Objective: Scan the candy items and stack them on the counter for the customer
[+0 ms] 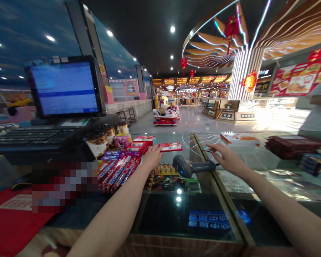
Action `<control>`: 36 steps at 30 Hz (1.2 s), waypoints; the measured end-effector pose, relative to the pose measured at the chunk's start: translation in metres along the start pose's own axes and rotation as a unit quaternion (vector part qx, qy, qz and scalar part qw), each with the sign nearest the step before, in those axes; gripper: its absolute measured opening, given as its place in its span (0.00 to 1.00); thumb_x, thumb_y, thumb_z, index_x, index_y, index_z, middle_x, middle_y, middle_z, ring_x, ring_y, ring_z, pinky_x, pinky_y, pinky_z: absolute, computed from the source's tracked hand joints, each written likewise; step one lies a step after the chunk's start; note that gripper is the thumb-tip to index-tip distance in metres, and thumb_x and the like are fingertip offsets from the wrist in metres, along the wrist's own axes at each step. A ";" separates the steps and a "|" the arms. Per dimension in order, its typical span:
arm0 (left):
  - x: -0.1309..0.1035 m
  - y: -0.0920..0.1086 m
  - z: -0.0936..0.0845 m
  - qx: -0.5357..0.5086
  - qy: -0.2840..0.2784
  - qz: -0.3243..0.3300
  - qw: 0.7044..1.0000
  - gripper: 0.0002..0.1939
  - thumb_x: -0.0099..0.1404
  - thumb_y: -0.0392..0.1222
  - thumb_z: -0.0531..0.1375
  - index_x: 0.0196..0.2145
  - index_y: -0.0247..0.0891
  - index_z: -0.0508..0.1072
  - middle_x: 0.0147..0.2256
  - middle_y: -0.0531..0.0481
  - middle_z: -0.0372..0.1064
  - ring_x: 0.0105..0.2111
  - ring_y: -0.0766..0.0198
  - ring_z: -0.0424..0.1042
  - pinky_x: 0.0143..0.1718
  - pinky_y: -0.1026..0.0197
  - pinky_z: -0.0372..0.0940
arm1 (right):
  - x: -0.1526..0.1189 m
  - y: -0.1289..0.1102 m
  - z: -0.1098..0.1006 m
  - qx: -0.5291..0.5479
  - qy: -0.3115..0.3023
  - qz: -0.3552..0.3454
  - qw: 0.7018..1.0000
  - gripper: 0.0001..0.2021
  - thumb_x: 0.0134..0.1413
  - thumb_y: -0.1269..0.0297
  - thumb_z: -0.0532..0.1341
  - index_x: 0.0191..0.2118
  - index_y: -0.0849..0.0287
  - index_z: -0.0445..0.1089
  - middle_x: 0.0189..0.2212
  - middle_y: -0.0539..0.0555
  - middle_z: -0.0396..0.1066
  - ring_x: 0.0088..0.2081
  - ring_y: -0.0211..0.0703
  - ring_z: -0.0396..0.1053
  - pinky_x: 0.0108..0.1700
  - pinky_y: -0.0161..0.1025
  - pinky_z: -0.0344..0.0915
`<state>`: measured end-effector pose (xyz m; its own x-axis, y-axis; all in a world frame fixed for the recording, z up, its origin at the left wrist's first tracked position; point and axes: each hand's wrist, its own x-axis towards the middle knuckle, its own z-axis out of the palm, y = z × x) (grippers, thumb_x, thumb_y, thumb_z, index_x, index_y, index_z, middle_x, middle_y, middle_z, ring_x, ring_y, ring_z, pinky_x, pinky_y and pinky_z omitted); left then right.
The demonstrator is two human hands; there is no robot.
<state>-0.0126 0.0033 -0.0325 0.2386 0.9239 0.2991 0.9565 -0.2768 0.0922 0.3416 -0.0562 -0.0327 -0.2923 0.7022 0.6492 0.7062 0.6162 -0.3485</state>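
My left hand reaches over the glass counter, its fingers closed on the near end of a flat red packet with a barcode on top. Just left of that hand lie several red Mentos rolls and purple packs. My right hand is held above the counter with its fingers apart and nothing in it. Between the two hands a black barcode scanner lies on the glass, its cable running toward my right hand.
A monitor and keyboard stand at the left, beside several cups. A red and white box lies behind the rolls. Another box and dark red packs are at the right. A person's white sleeve shows at the right edge.
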 end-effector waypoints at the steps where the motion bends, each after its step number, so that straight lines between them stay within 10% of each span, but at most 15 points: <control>1: -0.001 0.001 0.000 0.007 -0.005 0.003 1.000 0.22 0.71 0.44 0.51 0.60 0.37 0.66 0.64 0.37 0.57 0.64 0.48 0.57 0.63 0.48 0.53 | 0.000 -0.003 0.000 -0.001 -0.005 -0.006 1.000 0.21 0.61 0.66 0.52 0.58 0.53 0.68 0.40 0.57 0.73 0.43 0.48 0.71 0.50 0.50 0.68; 14: 0.003 0.010 -0.009 -0.089 -0.007 0.020 0.996 0.17 0.61 0.53 0.61 0.41 0.37 0.68 0.44 0.39 0.72 0.47 0.49 0.71 0.47 0.53 0.65 | 0.000 -0.046 -0.007 -0.003 -0.150 -0.043 0.988 0.31 0.57 0.48 0.63 0.64 0.53 0.62 0.53 0.59 0.72 0.53 0.55 0.67 0.57 0.55 0.61; 22: 0.017 -0.002 -0.004 -0.098 -0.003 0.011 0.995 0.27 0.58 0.53 0.59 0.52 0.36 0.68 0.52 0.37 0.71 0.53 0.46 0.70 0.54 0.51 0.63 | 0.010 0.006 -0.019 0.052 0.112 0.180 0.976 0.24 0.62 0.62 0.56 0.62 0.62 0.63 0.41 0.56 0.76 0.41 0.44 0.72 0.48 0.44 0.67; 28: 0.013 0.001 -0.009 -0.075 -0.008 0.026 0.997 0.31 0.59 0.54 0.57 0.56 0.34 0.67 0.54 0.36 0.69 0.54 0.46 0.69 0.55 0.52 0.63 | 0.003 -0.015 -0.016 0.027 -0.043 0.029 0.998 0.17 0.64 0.59 0.55 0.53 0.60 0.71 0.44 0.58 0.75 0.48 0.46 0.70 0.53 0.46 0.63; 36: 0.003 0.007 -0.018 -0.071 -0.034 -0.017 0.997 0.34 0.59 0.59 0.59 0.59 0.39 0.64 0.53 0.37 0.71 0.53 0.44 0.70 0.51 0.50 0.64 | 0.000 -0.050 -0.005 -0.017 -0.209 -0.059 0.976 0.35 0.53 0.48 0.66 0.64 0.54 0.62 0.54 0.60 0.71 0.54 0.54 0.66 0.58 0.51 0.59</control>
<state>-0.0084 -0.0009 -0.0143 0.2225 0.9478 0.2283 0.9317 -0.2757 0.2364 0.3092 -0.0884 -0.0120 -0.6053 0.7157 0.3485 0.6711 0.6942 -0.2600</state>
